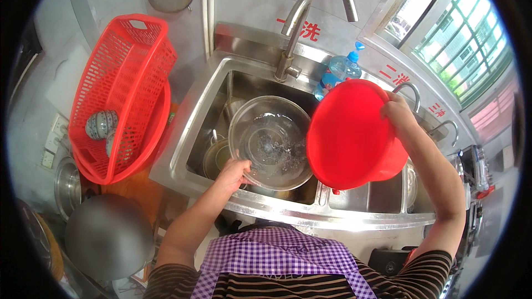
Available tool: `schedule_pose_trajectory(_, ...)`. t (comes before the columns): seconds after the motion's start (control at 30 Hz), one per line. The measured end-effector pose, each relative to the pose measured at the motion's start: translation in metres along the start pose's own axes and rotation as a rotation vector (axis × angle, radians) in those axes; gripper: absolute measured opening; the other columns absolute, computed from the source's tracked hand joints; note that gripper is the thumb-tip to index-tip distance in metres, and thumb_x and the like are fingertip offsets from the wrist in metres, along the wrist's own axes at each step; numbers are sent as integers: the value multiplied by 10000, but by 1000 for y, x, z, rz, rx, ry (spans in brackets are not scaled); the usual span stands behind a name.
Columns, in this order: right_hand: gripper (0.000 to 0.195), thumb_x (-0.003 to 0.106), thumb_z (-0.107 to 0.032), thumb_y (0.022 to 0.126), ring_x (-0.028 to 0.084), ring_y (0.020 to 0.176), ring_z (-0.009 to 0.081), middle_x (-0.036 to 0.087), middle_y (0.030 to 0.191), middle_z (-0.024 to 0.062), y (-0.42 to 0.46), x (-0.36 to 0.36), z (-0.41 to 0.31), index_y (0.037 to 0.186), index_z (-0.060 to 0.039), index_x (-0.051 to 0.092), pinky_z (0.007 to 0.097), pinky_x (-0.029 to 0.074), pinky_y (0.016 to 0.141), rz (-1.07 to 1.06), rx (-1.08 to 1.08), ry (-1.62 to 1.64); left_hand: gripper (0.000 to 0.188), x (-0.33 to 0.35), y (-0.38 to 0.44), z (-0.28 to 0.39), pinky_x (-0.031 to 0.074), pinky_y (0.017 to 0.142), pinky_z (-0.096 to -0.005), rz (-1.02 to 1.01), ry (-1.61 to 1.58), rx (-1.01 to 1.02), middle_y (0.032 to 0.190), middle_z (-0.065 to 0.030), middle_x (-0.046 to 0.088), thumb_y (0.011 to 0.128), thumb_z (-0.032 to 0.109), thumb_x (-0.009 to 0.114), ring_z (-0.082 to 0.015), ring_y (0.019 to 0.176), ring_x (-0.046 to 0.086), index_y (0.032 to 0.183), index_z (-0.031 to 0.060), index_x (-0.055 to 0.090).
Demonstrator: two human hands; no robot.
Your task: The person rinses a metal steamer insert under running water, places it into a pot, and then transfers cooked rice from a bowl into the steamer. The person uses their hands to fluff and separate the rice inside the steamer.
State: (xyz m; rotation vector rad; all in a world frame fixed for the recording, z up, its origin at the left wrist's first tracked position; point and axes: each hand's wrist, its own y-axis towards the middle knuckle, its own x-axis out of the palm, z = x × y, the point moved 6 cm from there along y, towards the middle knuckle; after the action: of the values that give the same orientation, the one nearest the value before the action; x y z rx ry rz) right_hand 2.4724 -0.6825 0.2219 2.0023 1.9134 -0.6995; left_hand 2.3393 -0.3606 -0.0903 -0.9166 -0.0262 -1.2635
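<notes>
My left hand [233, 174] grips the near left rim of a round metal basin [270, 149], which holds some clear water. The basin is over the left bowl of a stainless steel sink [199, 124]. Gripped at its right rim by my right hand [398, 112], a red plastic tub [353, 133] is tilted with its mouth towards the basin. Its inside looks bare. Partly hidden under the basin, a metal pot [217, 158] with a handle sits in the left bowl.
A curved tap [293, 37] rises behind the left bowl. Near it stands a blue pump bottle [338, 70]. On the left, a red slotted basket [120, 87] holding several patterned bowls [99, 124] rests in another red tub [160, 133]. A dark round lid-like object [109, 236] is at lower left.
</notes>
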Motion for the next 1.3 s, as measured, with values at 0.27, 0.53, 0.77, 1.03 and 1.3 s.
schedule_pose_trajectory(0.27,546,461,113,666,626,758,201,653,919,120,17,14,0,1189,62,611,316,518,651,-26,-4,-36,463,-13,24,-14,595,640,-590,-90,-16,-110,883,-142,547,753,-46,530,-364,757,664,1205,0,442)
schedule_pose_trajectory(0.53,458,477,111,686,626,745,235,644,859,145,25,25,-4,1117,80,628,358,531,657,-26,-19,-46,382,-15,27,-22,547,672,-708,-134,-123,-91,967,-193,545,704,-33,524,-452,832,652,1081,-59,467)
schedule_pose_trajectory(0.77,454,488,104,712,647,778,257,662,907,172,27,31,-5,1144,79,625,391,549,677,-8,-25,-64,317,-3,12,-11,562,718,-677,-111,-104,-68,937,-184,522,702,-34,528,-436,817,646,1007,-94,462)
schedule_pose_trajectory(1.03,482,491,111,716,656,788,256,663,928,156,20,25,-4,1176,58,624,380,550,690,8,-12,-48,275,-11,26,-22,576,677,-660,-147,-143,-110,900,-155,532,701,-38,518,-411,797,649,970,-82,482)
schedule_pose_trajectory(1.3,541,505,96,688,626,759,199,653,906,108,8,-21,28,1214,33,617,323,511,682,50,-38,48,389,-17,39,-31,537,717,-705,-158,-97,-125,1042,-207,535,709,-31,489,-495,950,624,1095,-61,454)
